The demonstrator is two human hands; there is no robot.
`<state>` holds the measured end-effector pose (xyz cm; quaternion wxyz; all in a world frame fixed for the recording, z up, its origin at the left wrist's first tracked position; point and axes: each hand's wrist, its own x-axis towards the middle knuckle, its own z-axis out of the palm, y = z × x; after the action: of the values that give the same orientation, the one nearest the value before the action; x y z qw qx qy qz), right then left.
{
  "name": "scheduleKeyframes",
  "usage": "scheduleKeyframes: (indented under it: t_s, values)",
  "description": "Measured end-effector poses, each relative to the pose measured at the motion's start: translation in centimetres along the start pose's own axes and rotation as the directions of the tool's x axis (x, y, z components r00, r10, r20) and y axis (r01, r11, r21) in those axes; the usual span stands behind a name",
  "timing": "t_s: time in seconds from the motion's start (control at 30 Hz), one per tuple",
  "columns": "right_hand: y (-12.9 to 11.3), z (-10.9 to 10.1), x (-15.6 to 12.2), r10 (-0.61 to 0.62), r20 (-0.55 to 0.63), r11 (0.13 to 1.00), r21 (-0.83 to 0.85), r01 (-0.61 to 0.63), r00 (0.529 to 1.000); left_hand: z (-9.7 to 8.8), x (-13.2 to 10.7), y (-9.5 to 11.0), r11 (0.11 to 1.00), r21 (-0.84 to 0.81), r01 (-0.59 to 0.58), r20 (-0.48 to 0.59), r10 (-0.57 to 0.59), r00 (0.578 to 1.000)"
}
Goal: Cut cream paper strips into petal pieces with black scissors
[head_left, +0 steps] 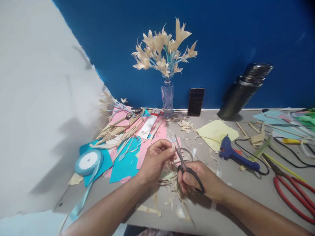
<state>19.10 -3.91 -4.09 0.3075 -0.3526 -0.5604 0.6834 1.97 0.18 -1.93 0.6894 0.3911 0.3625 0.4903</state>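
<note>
The black-handled scissors (182,160) stand in the right hand (211,183), whose fingers are curled about the handles, the long axis running away from the person with the tips leaning left. Just left of the blades, the left hand (156,158) pinches a small pale scrap (173,147) between thumb and finger (too small to make out properly), so the scrap lies between those fingers and the steel. Beneath are dry strips (169,180) on the bench (145,220); right, a blue glue gun (237,157); left, a ribbon roll (87,162); beyond, a bottle (167,98) of pale flowers (159,46).
</note>
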Motion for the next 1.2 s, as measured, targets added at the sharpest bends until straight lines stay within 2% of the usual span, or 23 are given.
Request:
scheduleKeyframes:
  t_s: [0.23, 0.93, 1.2]
  values:
    - [-0.08, 0.15, 0.14, 0.016, -0.023, 0.998, -0.056, -0.017, 1.000, -0.32, 0.07, -0.17, 0.999, 0.041, -0.019, 0.018, 0.018, 1.000]
    - [0.71, 0.14, 0.34, 0.085, -0.061, 0.994, 0.069, -0.080, 0.995, -0.39, 0.07, -0.33, 0.999, 0.034, -0.002, -0.002, 0.003, 1.000]
    - [0.63, 0.08, 0.27, 0.078, -0.049, 0.996, 0.041, -0.076, 0.996, -0.23, 0.04, -0.32, 1.000, 0.024, -0.014, -0.009, 0.014, 1.000]
